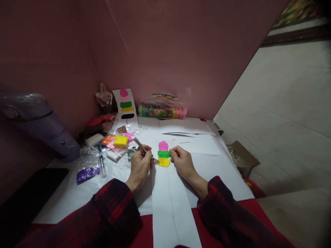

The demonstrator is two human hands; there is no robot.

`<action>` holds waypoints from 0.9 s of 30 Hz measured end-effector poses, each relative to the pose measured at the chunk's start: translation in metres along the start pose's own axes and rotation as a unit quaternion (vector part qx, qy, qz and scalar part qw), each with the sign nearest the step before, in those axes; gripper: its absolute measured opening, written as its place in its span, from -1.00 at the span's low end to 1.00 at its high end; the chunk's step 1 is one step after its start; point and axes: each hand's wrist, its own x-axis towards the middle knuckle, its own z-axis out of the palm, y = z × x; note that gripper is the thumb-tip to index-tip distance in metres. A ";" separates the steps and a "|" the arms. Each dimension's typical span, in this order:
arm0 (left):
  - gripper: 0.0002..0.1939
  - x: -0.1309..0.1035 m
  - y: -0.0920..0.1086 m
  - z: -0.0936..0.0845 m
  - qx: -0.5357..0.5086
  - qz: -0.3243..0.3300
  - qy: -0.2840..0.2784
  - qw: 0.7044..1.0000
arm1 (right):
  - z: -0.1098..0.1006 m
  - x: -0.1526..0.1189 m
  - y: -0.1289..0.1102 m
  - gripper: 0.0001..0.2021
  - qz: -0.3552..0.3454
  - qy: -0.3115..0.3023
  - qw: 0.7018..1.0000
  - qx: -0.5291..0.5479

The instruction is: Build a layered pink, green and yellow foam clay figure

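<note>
My left hand (pixel 141 165) grips a metal fork (pixel 139 142), its handle slanting up to the left. The fork's tines rest on a patch of yellow clay (pixel 164 162), which shows grooves. Directly above that sit a textured green clay band (pixel 163 154) and a rough pink clay patch (pixel 163 145), all on a long white paper strip (pixel 172 203). My right hand (pixel 183 161) is closed in a pinch at the right edge of the green band. What lies between its fingertips, if anything, is too small to make out.
Packets of coloured clay (pixel 120 141), a pen (pixel 102 163) and a purple clay bag (pixel 88 174) lie to the left. A purple bottle (pixel 41 127) stands behind them. A painted card (pixel 126 108) leans on the wall beside a wrapped colourful pack (pixel 162 111). White paper sheets (pixel 204 146) lie right.
</note>
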 end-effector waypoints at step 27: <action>-0.88 -0.001 0.002 0.002 -0.027 -0.006 0.009 1.000 | 0.001 0.001 0.002 -0.75 -0.008 0.000 1.000 0.009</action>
